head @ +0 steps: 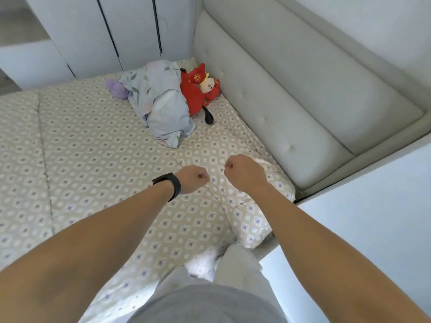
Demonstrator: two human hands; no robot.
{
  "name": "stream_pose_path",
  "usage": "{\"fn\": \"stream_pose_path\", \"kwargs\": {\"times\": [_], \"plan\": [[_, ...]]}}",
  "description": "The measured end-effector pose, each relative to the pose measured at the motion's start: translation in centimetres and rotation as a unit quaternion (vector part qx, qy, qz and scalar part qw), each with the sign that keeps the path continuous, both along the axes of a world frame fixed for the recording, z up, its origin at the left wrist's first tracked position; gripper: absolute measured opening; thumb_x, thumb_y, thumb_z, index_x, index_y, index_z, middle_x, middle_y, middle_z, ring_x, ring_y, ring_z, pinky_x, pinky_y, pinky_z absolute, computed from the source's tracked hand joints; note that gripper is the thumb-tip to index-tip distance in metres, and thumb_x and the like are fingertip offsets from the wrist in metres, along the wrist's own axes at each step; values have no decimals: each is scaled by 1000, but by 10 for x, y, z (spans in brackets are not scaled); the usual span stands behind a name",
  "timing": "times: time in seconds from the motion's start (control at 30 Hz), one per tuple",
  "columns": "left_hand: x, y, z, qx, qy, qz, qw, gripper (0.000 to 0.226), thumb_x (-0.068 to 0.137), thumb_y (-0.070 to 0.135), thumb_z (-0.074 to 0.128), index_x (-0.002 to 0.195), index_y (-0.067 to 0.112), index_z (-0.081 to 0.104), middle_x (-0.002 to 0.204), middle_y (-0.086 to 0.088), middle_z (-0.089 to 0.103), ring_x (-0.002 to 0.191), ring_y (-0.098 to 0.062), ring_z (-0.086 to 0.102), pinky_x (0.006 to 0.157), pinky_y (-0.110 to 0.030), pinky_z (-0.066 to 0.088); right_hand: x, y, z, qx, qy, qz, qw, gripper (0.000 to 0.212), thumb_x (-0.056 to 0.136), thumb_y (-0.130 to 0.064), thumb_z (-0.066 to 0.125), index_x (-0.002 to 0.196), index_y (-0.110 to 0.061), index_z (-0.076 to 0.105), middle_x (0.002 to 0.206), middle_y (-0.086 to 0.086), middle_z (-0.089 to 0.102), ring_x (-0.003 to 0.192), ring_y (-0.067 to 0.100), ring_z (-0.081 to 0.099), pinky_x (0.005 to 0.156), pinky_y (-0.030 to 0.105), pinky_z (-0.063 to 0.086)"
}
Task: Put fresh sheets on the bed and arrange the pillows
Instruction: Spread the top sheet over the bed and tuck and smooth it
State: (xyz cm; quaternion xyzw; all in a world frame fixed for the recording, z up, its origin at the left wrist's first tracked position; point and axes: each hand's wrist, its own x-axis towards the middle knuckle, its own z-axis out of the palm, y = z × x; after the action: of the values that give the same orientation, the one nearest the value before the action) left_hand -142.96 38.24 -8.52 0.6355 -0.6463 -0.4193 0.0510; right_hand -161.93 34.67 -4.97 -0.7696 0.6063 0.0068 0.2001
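Gripping patterned sheet [98,145]: left hand [192,179], right hand [245,173], both fisted; no legible writing

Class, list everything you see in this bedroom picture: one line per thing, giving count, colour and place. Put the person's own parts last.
patterned sheet: one, beige with diamonds, spread over the bed
pillow: one, same pattern, near the bed's right edge
floral cloth bundle: one, pale blue, far corner
red plush toy: one, beside the bundle
purple plush toy: one, left of the bundle
headboard: one, grey-white, padded
wardrobe doors: white, behind the bed
wristband: one, black, left wrist
left hand: fingers curled, at the fabric
right hand: fingers curled, at the fabric
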Motion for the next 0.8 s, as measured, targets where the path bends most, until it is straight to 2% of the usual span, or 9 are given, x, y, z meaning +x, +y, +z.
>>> {"fn": "stream_pose_path", "kwargs": {"times": [0.07, 0.13, 0.23, 0.33, 0.4, 0.47, 0.53, 0.67, 0.8], "plan": [[3, -6, -15, 27, 26, 37, 999, 21, 99, 24, 51, 104, 14, 68, 105, -3, 69, 93, -26, 66, 83, -39, 56, -3, -12, -19, 26, 13, -5, 1000, 27, 92, -23, 47, 106, -23, 70, 106, -6, 66, 94, 20, 63, 74, 33, 51], [4, -11, -30, 56, 42, 74, 995, 17, 100, 22, 51, 101, 17, 68, 108, -4, 69, 94, -26, 67, 78, -35, 54, -11, -22, -38, 58, 30, -11, 998, 23, 89, -21, 48, 99, -19, 69, 102, -5, 67, 95, 19, 64, 70, 32, 49], [-3, -30, -49, 90, 75, 131, 984, 18, 100, 18, 50, 100, 16, 68, 106, -2, 69, 91, -25, 69, 67, -26, 50, -25, -43, -67, 104, 60, -25, 992, 20, 86, -16, 47, 86, -11, 66, 89, 5, 69, 79, 24, 65, 64, 32, 49], [-22, -59, -67, 117, 113, 215, 963, 20, 101, 17, 49, 100, 15, 68, 103, -2, 70, 83, -20, 67, 69, -28, 50, -40, -72, -102, 151, 77, -23, 985, 11, 86, -19, 49, 81, -15, 58, 84, 1, 62, 74, 23, 60, 56, 27, 39], [-42, -85, -84, 131, 133, 280, 942, 19, 101, 18, 48, 99, 17, 68, 102, -2, 70, 81, -19, 67, 74, -33, 52, -50, -98, -135, 169, 68, -31, 983, 11, 89, -22, 49, 93, -17, 59, 92, 0, 60, 86, 26, 61, 61, 29, 40], [-64, -108, -107, 153, 141, 312, 927, 19, 101, 17, 48, 98, 17, 67, 102, -2, 69, 80, -19, 66, 78, -37, 54, -60, -119, -172, 186, 61, -41, 980, 23, 92, -27, 50, 111, -17, 59, 108, 2, 57, 100, 28, 59, 69, 33, 42], [-84, -125, -140, 180, 129, 301, 928, 20, 101, 17, 46, 101, 15, 67, 102, -2, 69, 82, -21, 67, 79, -38, 55, -68, -138, -214, 197, 50, -45, 978, 33, 93, -29, 52, 123, -15, 55, 120, 5, 53, 108, 30, 56, 76, 36, 44], [-95, -146, -194, 221, 83, 258, 937, 21, 102, 18, 46, 99, 14, 66, 102, -2, 69, 79, -19, 65, 66, -28, 49, -72, -162, -286, 215, 56, -40, 974, 45, 95, -27, 57, 135, -11, 44, 138, 10, 43, 116, 34, 53, 86, 41, 47], [-88, -152, -254, 254, 36, 274, 927, 22, 100, 16, 47, 97, 16, 68, 100, -6, 71, 80, -21, 67, 59, -26, 46, -60, -168, -360, 220, 101, -15, 970, 87, 88, -42, 70, 154, -16, 19, 159, 14, 13, 138, 40, 32, 99, 46, 48]]}}
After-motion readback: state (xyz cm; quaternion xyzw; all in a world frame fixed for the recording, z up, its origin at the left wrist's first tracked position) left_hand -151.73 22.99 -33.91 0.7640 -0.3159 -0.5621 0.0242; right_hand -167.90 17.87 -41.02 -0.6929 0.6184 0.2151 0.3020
